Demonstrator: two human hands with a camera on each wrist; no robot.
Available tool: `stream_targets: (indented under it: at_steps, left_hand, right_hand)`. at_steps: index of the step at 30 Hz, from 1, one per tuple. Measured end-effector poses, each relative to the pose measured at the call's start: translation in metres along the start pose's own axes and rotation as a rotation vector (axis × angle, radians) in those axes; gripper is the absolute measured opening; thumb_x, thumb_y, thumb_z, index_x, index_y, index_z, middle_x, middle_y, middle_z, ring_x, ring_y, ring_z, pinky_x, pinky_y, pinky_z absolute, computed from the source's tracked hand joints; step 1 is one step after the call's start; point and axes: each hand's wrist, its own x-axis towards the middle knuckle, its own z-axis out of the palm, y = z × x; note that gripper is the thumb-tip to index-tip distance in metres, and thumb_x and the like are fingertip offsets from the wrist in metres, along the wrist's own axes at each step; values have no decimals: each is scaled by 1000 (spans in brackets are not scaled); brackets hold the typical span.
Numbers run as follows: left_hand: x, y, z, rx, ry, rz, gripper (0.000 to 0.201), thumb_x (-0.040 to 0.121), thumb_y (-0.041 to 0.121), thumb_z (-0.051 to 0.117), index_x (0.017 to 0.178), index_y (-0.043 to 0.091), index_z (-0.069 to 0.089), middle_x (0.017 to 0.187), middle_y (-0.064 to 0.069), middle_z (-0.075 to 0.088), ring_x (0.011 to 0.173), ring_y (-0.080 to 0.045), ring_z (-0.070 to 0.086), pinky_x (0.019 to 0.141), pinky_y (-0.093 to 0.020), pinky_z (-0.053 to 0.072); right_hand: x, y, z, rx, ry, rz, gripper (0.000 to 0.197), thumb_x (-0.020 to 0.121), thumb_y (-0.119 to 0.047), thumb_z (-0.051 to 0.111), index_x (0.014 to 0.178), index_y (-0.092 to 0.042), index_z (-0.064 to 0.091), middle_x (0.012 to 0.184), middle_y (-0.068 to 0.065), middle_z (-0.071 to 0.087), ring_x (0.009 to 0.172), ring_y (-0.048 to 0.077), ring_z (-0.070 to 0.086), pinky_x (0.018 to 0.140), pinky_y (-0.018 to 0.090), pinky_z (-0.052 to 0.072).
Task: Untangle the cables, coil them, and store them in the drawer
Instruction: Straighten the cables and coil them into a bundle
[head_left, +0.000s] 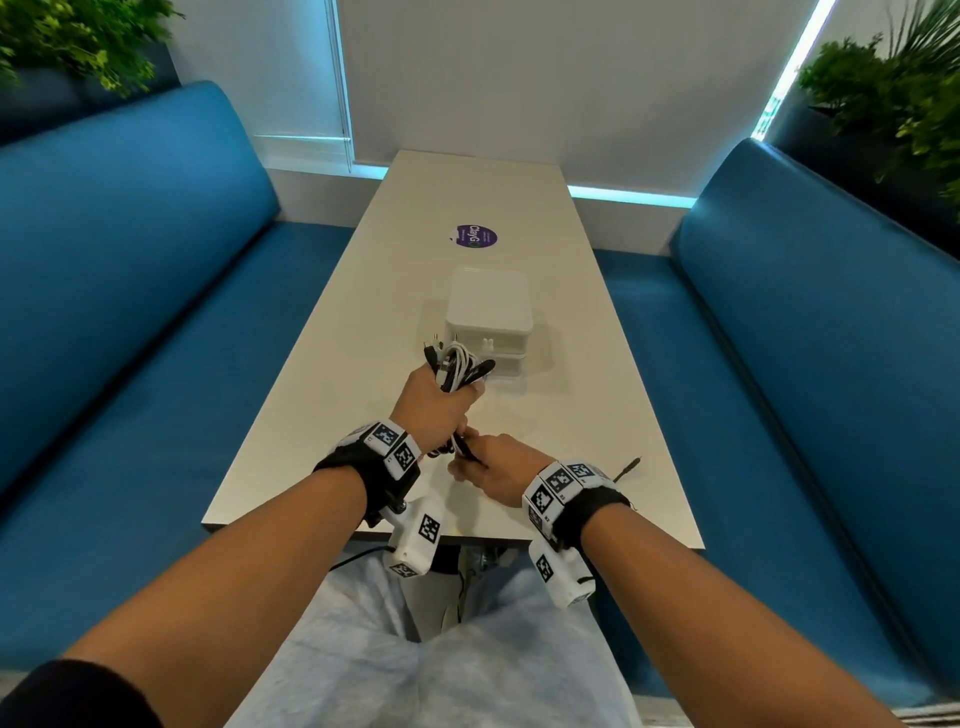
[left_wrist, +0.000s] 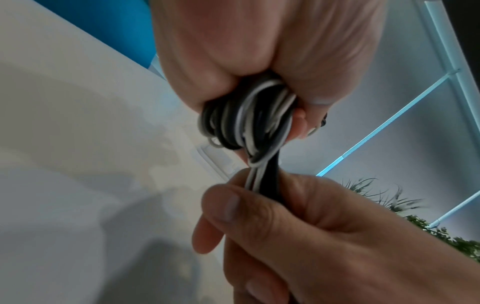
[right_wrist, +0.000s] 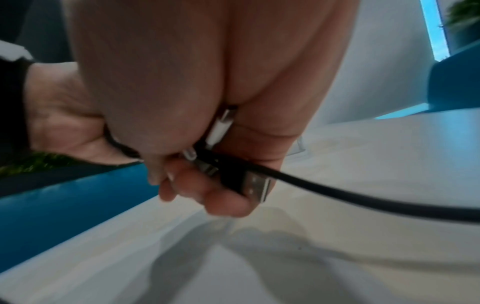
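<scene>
My left hand (head_left: 434, 402) grips a bundle of black and white cables (head_left: 460, 369) above the table, its loops (left_wrist: 246, 123) bulging from the fist (left_wrist: 259, 61). Just below it my right hand (head_left: 488, 467) pinches the strands that run down from the bundle (left_wrist: 262, 181). In the right wrist view that hand (right_wrist: 207, 185) holds cable ends, among them a black USB plug (right_wrist: 255, 186) and a white plug (right_wrist: 221, 125); a black cable (right_wrist: 363, 198) trails off to the right. The small white drawer unit (head_left: 488, 317) stands just behind the bundle, its drawers closed.
The long white table (head_left: 571, 415) runs away from me between two blue benches (head_left: 130, 312). A purple sticker (head_left: 475, 237) lies beyond the drawer unit. A thin cable end with a jack plug (head_left: 628, 466) lies on the table right of my right wrist. Plants stand in both far corners.
</scene>
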Motion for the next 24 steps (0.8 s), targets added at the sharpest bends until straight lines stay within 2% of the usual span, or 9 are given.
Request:
stream_targets:
  at_steps: [5, 8, 12, 15, 16, 18, 20, 22, 24]
  left_hand:
    - [1, 0, -7, 61, 0, 22, 18, 85, 15, 70, 76, 7, 56, 46, -4, 46, 38, -25, 46, 49, -50, 52]
    - [0, 3, -11, 279, -101, 134, 14, 85, 13, 71, 83, 17, 59, 49, 8, 55, 40, -11, 53, 49, -33, 48]
    - [-6, 3, -16, 422, -370, 158, 33, 77, 29, 82, 100, 23, 60, 81, 6, 69, 60, -13, 68, 51, -34, 56]
    - [-8, -1, -20, 468, -492, 197, 47, 71, 34, 86, 106, 16, 59, 100, -5, 68, 94, -21, 67, 88, -47, 55]
    - [-10, 0, -20, 461, -517, 204, 50, 71, 34, 87, 106, 13, 58, 102, -9, 67, 98, -23, 65, 92, -48, 51]
    - [-12, 0, -19, 431, -552, 212, 60, 68, 37, 90, 106, 5, 56, 103, -18, 63, 96, -24, 63, 92, -50, 49]
    - [-12, 1, -17, 447, -584, 204, 72, 62, 38, 93, 107, 0, 52, 103, -24, 60, 92, -20, 60, 88, -48, 48]
    - [-9, -4, -16, 549, -571, 174, 76, 54, 38, 95, 109, 11, 50, 100, -13, 63, 94, -16, 63, 83, -40, 54]
    - [-7, -10, -18, 715, -536, 118, 77, 47, 42, 91, 107, 25, 48, 95, 2, 65, 88, -15, 66, 75, -40, 59]
  right_hand:
    - [0, 10, -2, 171, 51, 141, 42, 90, -56, 58, 79, -15, 62, 63, 3, 62, 53, 20, 58, 59, 31, 50]
    - [0, 9, -4, 198, 13, 143, 43, 88, -54, 62, 88, -11, 66, 72, 9, 64, 55, 20, 59, 48, 28, 51]
    - [1, 12, -11, 168, 54, 102, 24, 87, -41, 70, 91, -17, 70, 61, -6, 54, 52, 8, 48, 50, 20, 36]
    - [3, 19, -11, 167, 29, 96, 32, 82, -43, 75, 94, -14, 72, 68, 2, 62, 58, 14, 53, 52, 26, 45]
    - [3, 22, -11, 164, 23, 97, 36, 81, -46, 75, 93, -13, 70, 73, 8, 65, 59, 17, 54, 52, 28, 48]
    - [3, 25, -11, 181, 32, 105, 36, 81, -48, 73, 94, -15, 68, 83, 11, 69, 61, 17, 55, 52, 29, 49]
    - [0, 27, -13, 211, 38, 98, 25, 82, -42, 71, 95, -20, 69, 82, 3, 69, 61, 15, 55, 52, 27, 49]
    - [-2, 28, -15, 251, 31, 91, 8, 83, -31, 72, 87, -24, 69, 68, -8, 64, 55, 11, 51, 51, 26, 47]
    - [-4, 28, -15, 272, 19, 84, 9, 83, -25, 74, 77, -24, 66, 53, -10, 57, 47, 9, 48, 51, 23, 43]
